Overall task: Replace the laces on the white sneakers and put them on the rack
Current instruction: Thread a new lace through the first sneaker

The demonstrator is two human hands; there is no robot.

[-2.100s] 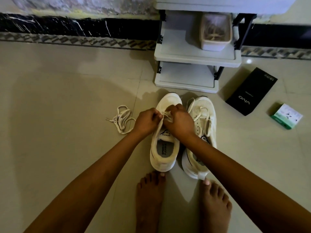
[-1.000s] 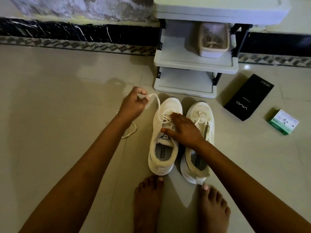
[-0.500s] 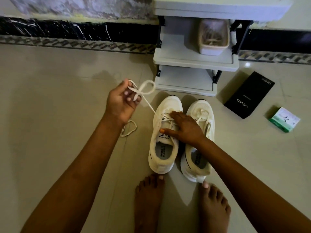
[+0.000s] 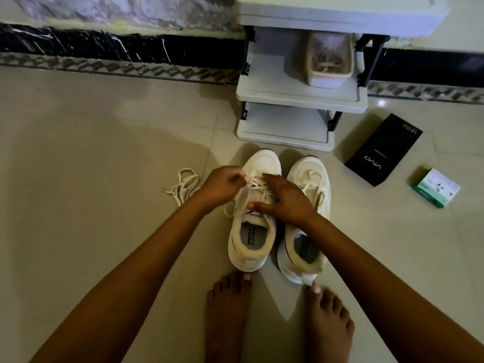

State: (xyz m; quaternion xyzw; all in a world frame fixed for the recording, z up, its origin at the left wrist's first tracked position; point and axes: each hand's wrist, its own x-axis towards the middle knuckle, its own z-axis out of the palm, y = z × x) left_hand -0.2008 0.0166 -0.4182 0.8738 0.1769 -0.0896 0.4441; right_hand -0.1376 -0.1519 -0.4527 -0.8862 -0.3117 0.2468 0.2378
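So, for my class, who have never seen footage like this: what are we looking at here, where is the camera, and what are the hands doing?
The camera sits on a person's head, looking down at their own arms and bare feet; there is no machine. Two white sneakers stand on the tiled floor: the left sneaker and the right sneaker. The left hand pinches its lace, while the right hand rests on that sneaker. A loose lace lies beside them. Ahead stands the rack, and to its right lie a black box and a green box.

The right hand (image 4: pixel 284 199) covers the middle eyelets of the left sneaker (image 4: pixel 252 213), and the lace (image 4: pixel 242 191) at the left hand (image 4: pixel 222 187) is motion-blurred. The rack (image 4: pixel 301 96) is cut off at the top edge. The basket's (image 4: pixel 328 61) contents are too dim to identify.
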